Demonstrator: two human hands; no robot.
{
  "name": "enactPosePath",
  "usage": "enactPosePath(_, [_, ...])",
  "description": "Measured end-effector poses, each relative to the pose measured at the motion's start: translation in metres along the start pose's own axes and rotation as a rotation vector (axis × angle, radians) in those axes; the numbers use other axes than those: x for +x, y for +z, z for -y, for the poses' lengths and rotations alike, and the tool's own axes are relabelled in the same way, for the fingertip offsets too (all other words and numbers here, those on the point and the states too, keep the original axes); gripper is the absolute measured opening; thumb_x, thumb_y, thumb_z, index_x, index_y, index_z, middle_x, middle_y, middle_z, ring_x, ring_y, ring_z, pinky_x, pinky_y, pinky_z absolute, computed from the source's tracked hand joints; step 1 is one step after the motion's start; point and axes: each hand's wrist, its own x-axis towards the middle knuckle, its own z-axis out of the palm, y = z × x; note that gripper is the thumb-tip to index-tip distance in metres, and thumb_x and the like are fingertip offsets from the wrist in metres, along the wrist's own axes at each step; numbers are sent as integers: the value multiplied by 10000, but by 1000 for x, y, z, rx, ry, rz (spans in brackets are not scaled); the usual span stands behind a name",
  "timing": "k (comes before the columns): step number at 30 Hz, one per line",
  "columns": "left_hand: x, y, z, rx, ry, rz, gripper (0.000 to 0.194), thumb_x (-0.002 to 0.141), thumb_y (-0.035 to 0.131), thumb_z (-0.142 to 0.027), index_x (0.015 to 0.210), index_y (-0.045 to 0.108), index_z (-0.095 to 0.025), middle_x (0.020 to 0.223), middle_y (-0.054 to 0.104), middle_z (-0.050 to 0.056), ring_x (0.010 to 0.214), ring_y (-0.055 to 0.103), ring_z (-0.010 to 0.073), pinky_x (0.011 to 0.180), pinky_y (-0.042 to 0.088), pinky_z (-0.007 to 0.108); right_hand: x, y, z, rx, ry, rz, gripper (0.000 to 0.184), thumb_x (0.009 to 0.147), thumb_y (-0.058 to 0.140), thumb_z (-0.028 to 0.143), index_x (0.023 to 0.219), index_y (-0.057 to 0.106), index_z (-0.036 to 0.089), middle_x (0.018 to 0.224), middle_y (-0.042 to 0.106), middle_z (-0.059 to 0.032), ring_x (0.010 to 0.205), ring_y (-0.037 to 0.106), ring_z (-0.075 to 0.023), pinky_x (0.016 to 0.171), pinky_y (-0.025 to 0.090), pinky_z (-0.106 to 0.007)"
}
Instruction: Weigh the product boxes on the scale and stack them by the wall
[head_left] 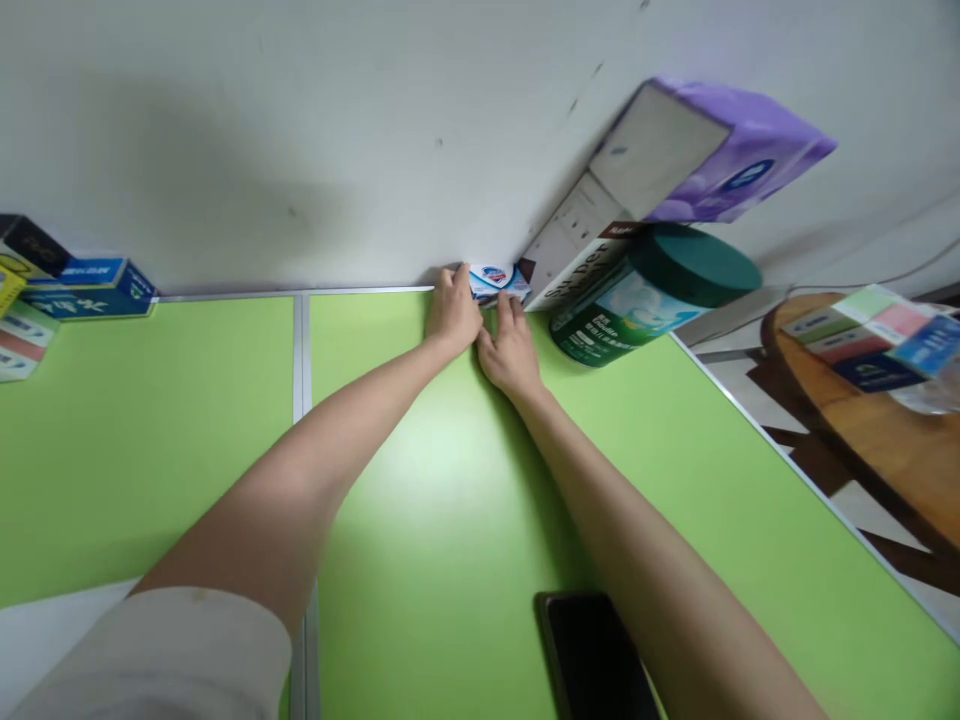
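Observation:
Both arms reach across a green table (225, 420) to its far edge at the white wall. My left hand (453, 312) curls its fingers round the left end of a small white, blue and red packet (495, 279) lying against the wall. My right hand (511, 350) rests beside it, fingers stretched forward onto the packet's front edge. A white box with dark lettering (577, 262) leans just right of the packet, next to a dark green tub with a round lid (652, 290).
A purple tissue pack (720, 150) sits on top of the white box. Blue and other small boxes (82, 288) stand stacked at the far left. A black phone (592, 655) lies near my right forearm. A round wooden table (862, 400) with packets stands right.

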Motion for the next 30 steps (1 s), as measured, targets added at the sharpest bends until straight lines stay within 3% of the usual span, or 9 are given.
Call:
enactPosePath(4, [-1, -2, 0, -38, -7, 44, 572, 845, 446, -21, 1396, 322, -115, 1357, 403, 169, 1260, 452, 245, 1066, 353, 334, 0, -3, 6, -48, 19, 41, 660, 884, 368, 347, 1455, 193, 65, 1510, 242, -239, 1384, 274, -345, 1084, 271, -521])
enactPosePath(8, [-16, -19, -11, -24, -88, 219, 797, 804, 492, -43, 1467, 50, -49, 1461, 280, 248, 1351, 350, 287, 1092, 320, 357, -8, -12, 19, -102, 25, 110, 650, 879, 353, 318, 1431, 224, -1, 1483, 270, -290, 1364, 301, -377, 1051, 308, -535])
enactPosePath(11, [-41, -47, -18, 35, -94, 334, 821, 753, 581, -112, 1438, 148, 24, 1400, 374, 309, 1289, 432, 337, 1035, 392, 386, -25, -17, 31, -206, -61, 117, 576, 834, 383, 242, 1323, 386, -63, 1350, 438, -332, 1292, 399, -398, 1029, 333, -530])
enactPosePath(14, [-80, -86, -14, 95, -22, 426, 767, 735, 581, -113, 1427, 260, -30, 1404, 418, 250, 1290, 438, 313, 1036, 393, 364, -56, -21, 47, -197, -314, 128, 408, 751, 431, 181, 1108, 594, 70, 1155, 619, -242, 1186, 505, -373, 1015, 359, -520])
enactPosePath(16, [-112, -119, -9, 130, 59, 484, 721, 748, 547, -101, 1423, 295, -68, 1436, 403, 198, 1326, 394, 284, 1056, 372, 340, -83, -27, 64, -81, -468, 188, 319, 745, 447, 218, 986, 635, 129, 1084, 652, -209, 1137, 538, -364, 989, 395, -497])
enactPosePath(21, [-193, -210, 3, 239, 203, 694, 416, 807, 427, -115, 1209, 537, -94, 1255, 569, 145, 1143, 552, 242, 934, 466, 348, -157, -59, 140, 248, -532, 529, 226, 792, 426, 252, 884, 628, 206, 943, 685, -127, 862, 643, -283, 742, 512, -399])
enactPosePath(25, [-237, -279, 25, 247, 137, 623, 260, 791, 444, -138, 978, 625, -146, 1078, 657, 88, 967, 623, 212, 809, 497, 311, -186, -71, 220, 403, -538, 811, 188, 813, 432, 198, 852, 616, 206, 859, 686, -61, 751, 632, -221, 685, 490, -331])
enactPosePath(30, [-271, -352, 70, 277, 48, 505, 163, 777, 473, -200, 800, 628, -157, 857, 679, 76, 794, 633, 215, 690, 493, 308, -184, -55, 306, 644, -592, 1161, 150, 793, 476, 137, 797, 622, 170, 809, 658, -20, 772, 602, -172, 715, 461, -291])
